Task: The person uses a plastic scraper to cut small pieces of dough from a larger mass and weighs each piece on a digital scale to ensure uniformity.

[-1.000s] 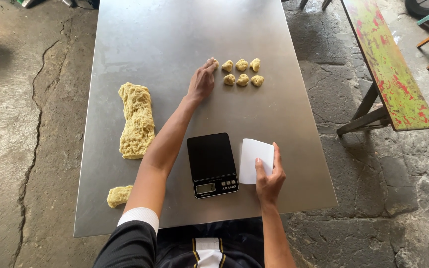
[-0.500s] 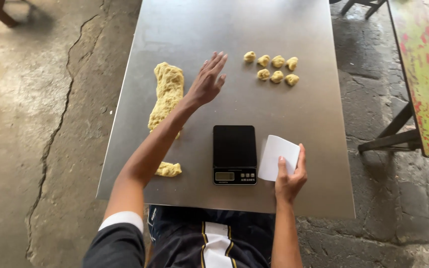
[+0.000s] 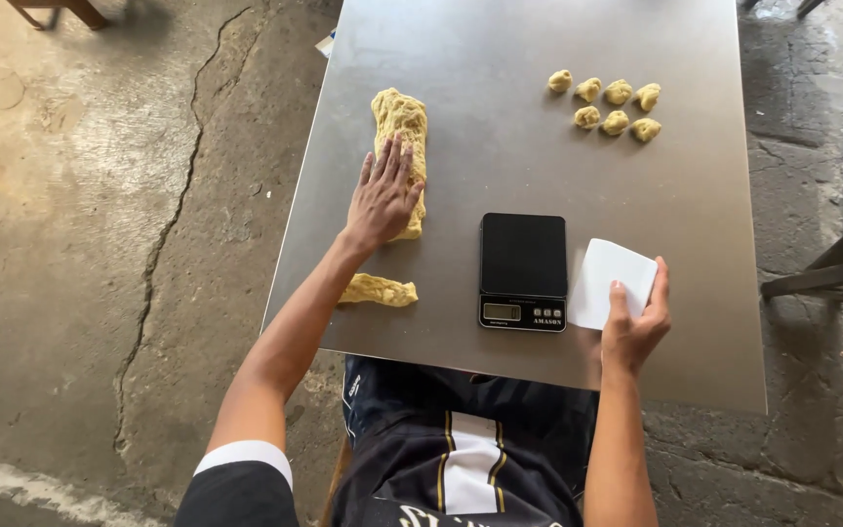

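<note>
Long dough log (image 3: 400,146) near the table's left edge, pressed flat under the open left hand (image 3: 382,200). Small cut piece (image 3: 380,290) by the near edge. White scraper (image 3: 613,281) pinched in the right hand (image 3: 633,327), beside the black scale (image 3: 523,270). Probably portioning: next, a clean cut, then weighing. Seven dough balls (image 3: 609,105) toward the far right corner. Steel table (image 3: 500,166), cracked concrete floor (image 3: 100,244).

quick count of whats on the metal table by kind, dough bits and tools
small dough balls: 7
big dough log: 1, under the left hand
small dough chunk: 1
black scale: 1
white scraper: 1, held by the right hand
total: 11
</note>
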